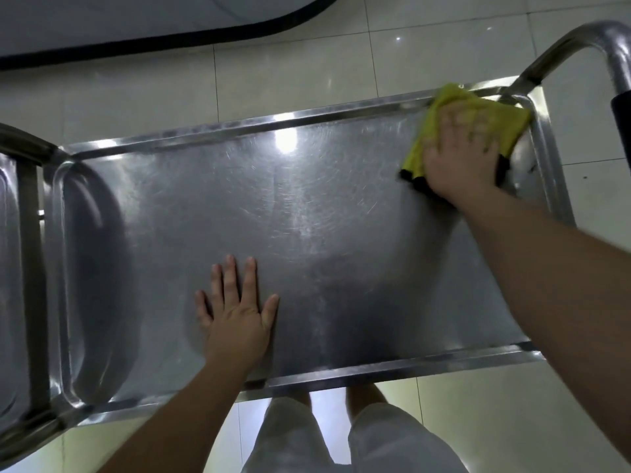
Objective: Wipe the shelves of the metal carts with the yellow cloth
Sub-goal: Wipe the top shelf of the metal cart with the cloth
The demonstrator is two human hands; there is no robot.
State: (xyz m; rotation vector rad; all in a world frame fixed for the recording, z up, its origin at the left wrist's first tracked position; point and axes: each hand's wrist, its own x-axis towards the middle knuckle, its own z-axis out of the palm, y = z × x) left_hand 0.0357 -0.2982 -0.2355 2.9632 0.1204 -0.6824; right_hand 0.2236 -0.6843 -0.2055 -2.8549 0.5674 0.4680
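Starting at the left edge, a second metal cart (20, 274) butts up against the near one, its rounded tray rim and tube frame only partly in view. Next to it lies the top shelf (307, 233) of the main metal cart (341, 368), a shallow stainless tray with a raised lip, its sheet covered in fine swirling scratches and carrying a bright reflection of a ceiling light near the far rim.

Toward the near edge, left of centre, the left hand (235, 312) rests palm down on the shelf, fingers straight and slightly spread, thumb out to the side; its grip is wide and holds nothing.

Further right, in the far right corner of the shelf, the right hand (461, 155) presses flat on the yellow cloth (478, 114), fingers extended over it rather than curled round it. The cloth is bunched under the palm, with a dark edge showing at its near side, and it reaches up against the tray's far lip.

Beyond that corner the cart's tubular handle (580, 39) curves up and to the right, with a black sleeve lower on the tube.

Below the near rim, the person's legs in pale shorts (341, 438) stand on a glossy tiled floor (290, 73).
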